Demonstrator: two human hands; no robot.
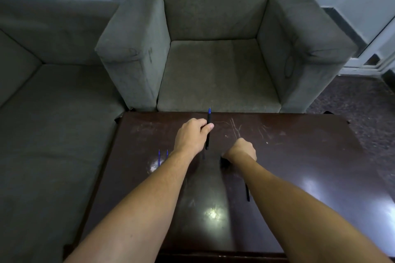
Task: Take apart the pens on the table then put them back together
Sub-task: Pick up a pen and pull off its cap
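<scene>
Nearest us on the dark desk (299,145), a black pen part (248,194) lies partly hidden under the right forearm. Farther on, our right hand (242,149) rests on the desk, its fingers curled under, over something dark; we cannot tell whether it holds anything. To the left, two blue refills (159,158) lie side by side. Our left hand (191,136) grips a black pen (207,140), its blue tip pointing away. Beyond stands a grey armchair (218,66).

Table (299,145) bears two blue refills (159,159), perhaps a black barrel (248,194).
</scene>
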